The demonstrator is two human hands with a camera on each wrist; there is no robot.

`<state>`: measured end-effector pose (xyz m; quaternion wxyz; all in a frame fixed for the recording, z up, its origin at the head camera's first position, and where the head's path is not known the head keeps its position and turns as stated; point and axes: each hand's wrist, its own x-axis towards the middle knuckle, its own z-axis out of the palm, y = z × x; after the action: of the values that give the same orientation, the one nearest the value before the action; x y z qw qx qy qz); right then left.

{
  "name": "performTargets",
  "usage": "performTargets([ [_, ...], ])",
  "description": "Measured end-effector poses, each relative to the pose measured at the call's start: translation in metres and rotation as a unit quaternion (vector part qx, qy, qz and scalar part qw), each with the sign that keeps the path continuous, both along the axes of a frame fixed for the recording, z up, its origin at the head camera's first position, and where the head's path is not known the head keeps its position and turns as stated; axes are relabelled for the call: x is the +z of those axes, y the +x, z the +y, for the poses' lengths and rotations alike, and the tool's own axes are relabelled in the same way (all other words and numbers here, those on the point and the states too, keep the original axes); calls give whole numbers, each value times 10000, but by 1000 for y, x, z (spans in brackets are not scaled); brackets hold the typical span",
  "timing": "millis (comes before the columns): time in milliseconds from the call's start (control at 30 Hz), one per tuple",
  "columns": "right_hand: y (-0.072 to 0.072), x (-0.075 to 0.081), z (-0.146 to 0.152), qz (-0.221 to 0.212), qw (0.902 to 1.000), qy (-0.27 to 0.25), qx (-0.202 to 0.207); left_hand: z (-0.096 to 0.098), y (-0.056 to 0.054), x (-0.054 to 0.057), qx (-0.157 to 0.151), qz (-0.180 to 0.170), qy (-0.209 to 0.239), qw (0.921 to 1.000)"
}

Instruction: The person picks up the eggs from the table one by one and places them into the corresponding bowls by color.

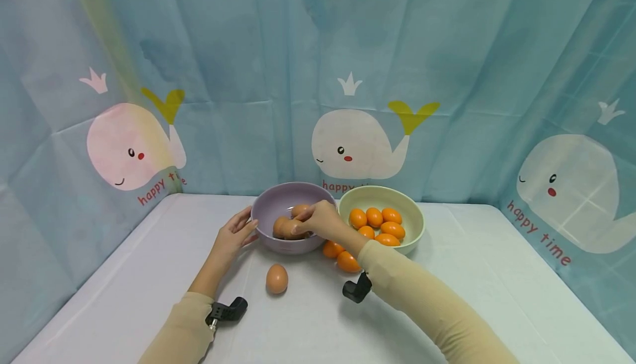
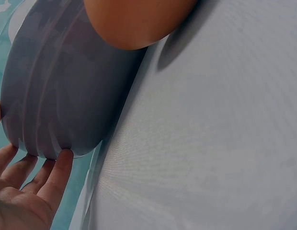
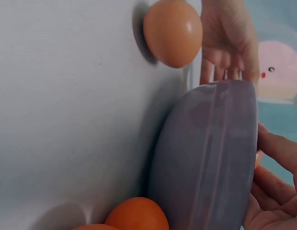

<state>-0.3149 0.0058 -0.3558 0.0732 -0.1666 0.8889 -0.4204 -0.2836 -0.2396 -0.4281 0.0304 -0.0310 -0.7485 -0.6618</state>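
Note:
A purple bowl [image 1: 293, 247] stands at the back of the white table with brown eggs [image 1: 280, 226] inside. My left hand [image 1: 232, 237] touches the bowl's left side, its fingers extended along the outer wall and its thumb at the rim. My right hand [image 1: 320, 219] reaches over the right rim and pinches a brown egg [image 1: 296, 230] within the bowl. In the right wrist view, part of that egg [image 3: 258, 158] shows between the fingers, the rest hidden. Another brown egg [image 1: 276, 279] lies on the table in front of the bowl, between my forearms.
A light green bowl [image 1: 416, 221] right of the purple one holds several glossy orange egg-shaped pieces [image 1: 392, 230]. More orange pieces [image 1: 348, 262] lie on the table before the bowls, partly behind my right wrist. A blue whale-print curtain [image 1: 238, 132] borders the table's back and sides.

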Motion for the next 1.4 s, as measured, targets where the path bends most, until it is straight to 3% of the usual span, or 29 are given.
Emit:
performTargets([
  [533, -10, -4, -6, 8, 9996, 174, -232, 2, 2, 3, 32, -30, -22, 10000],
  [867, -9, -3, -12, 722, 9944, 711, 310, 2, 1, 2, 78, -21, 39, 10000],
  [1100, -13, -8, -13, 1114, 9815, 1340, 799, 2, 3, 3, 38, -70, 29, 10000],
  [1400, -15, -14, -14, 1276, 9754, 1590, 837, 2, 3, 4, 4, -76, 63, 10000],
])
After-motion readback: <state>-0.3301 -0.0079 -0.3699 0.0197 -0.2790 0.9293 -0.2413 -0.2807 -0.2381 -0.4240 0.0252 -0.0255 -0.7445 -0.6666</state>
